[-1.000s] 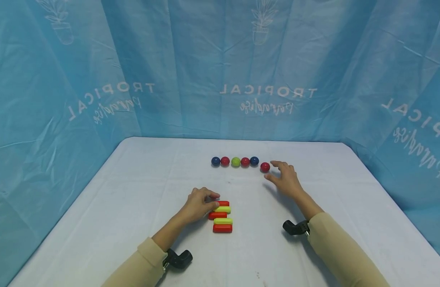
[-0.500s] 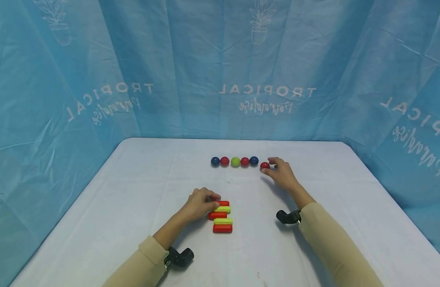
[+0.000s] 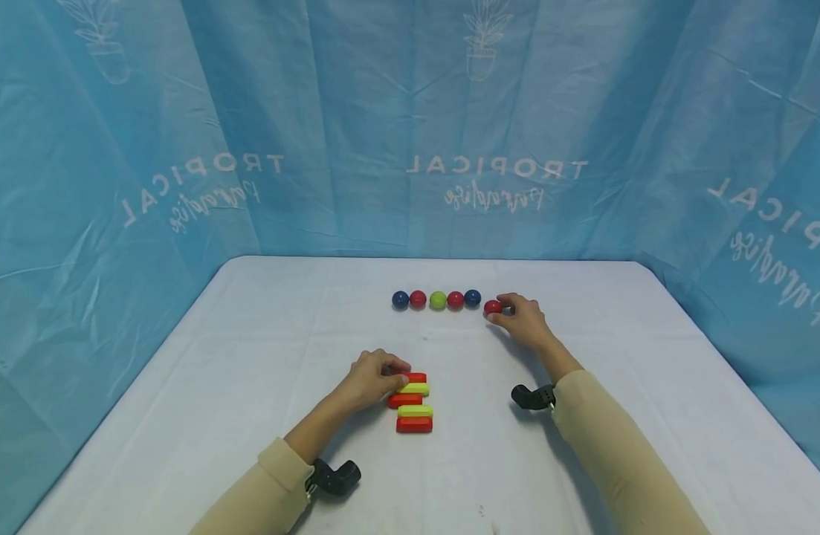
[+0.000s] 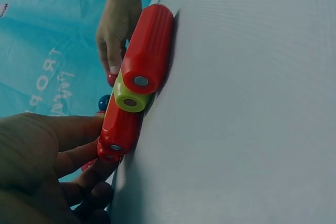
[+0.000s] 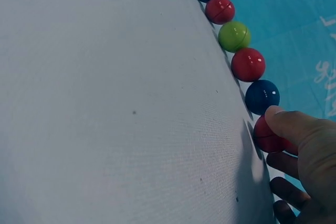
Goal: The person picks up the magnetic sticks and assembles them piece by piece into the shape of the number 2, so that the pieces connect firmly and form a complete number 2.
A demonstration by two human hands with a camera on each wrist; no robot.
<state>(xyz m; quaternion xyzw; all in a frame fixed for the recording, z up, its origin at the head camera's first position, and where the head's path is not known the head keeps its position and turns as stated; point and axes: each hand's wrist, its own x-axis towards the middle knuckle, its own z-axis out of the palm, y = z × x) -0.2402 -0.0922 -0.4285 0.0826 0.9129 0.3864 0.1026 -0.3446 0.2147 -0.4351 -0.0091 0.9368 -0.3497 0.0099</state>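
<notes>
In the head view my left hand (image 3: 372, 380) pinches the left end of the farthest red magnetic stick (image 3: 416, 377) between thumb and fingers. Nearer lie a yellow-green stick (image 3: 415, 389), a red one (image 3: 406, 400), another yellow-green one (image 3: 415, 411) and a red one (image 3: 414, 425), stacked in a column on the table. A metal disc shows in the end of the front red stick (image 4: 149, 48) in the left wrist view. At the back, my right hand (image 3: 525, 322) pinches a red ball (image 5: 269, 135) with thumb and fingers, which partly cover it.
Left of the held ball stands a row of balls: blue (image 3: 473, 298), red (image 3: 455, 300), yellow-green (image 3: 438, 300), red (image 3: 418, 299) and blue (image 3: 400, 300). The white-covered table (image 3: 249, 357) ends at a blue printed curtain (image 3: 356, 208). Black wrist devices (image 3: 533, 397) hang from both sleeves.
My right hand has moved slightly left and closed its thumb and fingers on the red ball, which stays about where it was. The left hand holds still at the sticks.
</notes>
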